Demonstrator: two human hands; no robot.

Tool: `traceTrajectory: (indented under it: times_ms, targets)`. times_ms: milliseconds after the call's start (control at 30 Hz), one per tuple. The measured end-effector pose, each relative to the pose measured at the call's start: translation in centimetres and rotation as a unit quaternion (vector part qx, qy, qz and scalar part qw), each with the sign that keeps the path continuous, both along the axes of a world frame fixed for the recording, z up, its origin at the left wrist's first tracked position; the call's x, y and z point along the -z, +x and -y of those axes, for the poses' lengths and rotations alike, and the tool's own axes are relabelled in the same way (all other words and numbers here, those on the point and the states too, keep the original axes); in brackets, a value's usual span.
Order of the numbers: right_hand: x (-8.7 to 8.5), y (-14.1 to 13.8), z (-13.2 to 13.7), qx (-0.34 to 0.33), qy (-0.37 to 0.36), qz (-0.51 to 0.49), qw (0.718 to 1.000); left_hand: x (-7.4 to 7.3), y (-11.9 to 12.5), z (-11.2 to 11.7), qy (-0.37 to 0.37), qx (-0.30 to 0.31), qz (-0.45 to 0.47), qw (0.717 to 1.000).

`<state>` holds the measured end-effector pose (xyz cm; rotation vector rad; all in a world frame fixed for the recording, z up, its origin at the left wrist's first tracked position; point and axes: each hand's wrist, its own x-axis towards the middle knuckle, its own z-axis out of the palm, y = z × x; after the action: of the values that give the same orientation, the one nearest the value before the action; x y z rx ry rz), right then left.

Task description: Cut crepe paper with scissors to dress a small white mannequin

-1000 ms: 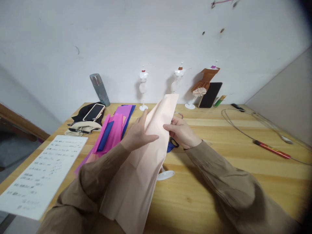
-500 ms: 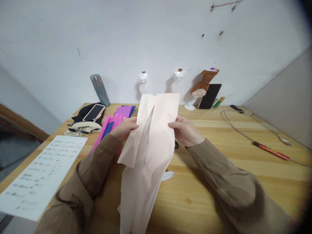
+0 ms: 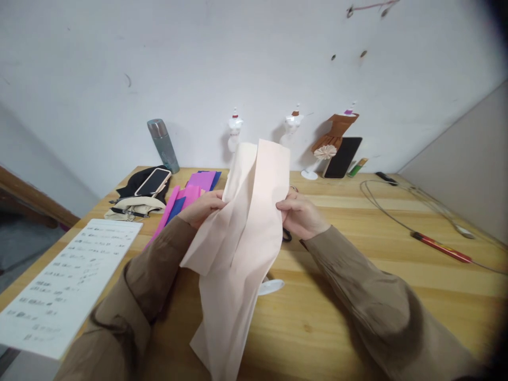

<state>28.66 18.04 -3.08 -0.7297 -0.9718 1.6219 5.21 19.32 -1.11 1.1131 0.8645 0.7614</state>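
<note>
A long pale pink sheet, soft and folded like crepe paper or thin cloth, hangs upright between both hands over the table. My left hand pinches its left edge, and a loose flap falls below that hand. On the opposite edge, my right hand is closed with the thumb in front. Behind the sheet's lower right side shows part of a white oval object. Black scissor-like handles peek out beneath my right hand, mostly hidden.
Pink and blue folded pieces lie left of the sheet. A phone, a bottle and a written sheet are farther left. Small dress forms stand along the wall, one in a brown dress. A red-handled corded tool lies right.
The pale pink sheet has shifted and tilted slightly; its upper right part stands higher and its lower end has swung, showing another corner at the lower left. Both hands keep their hold.
</note>
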Motion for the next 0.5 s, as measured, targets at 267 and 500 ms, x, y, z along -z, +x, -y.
traceTrajectory:
  times_ms: [267,500]
  targets:
    - [1.0,0.0,-0.6,-0.004,-0.016,-0.039,0.999,0.9,0.5,0.2,0.0,0.006,0.048,0.999]
    - [1.5,-0.1,-0.8,-0.003,-0.054,-0.057,0.997,1.2,0.1,-0.4,0.054,-0.042,0.056,0.996]
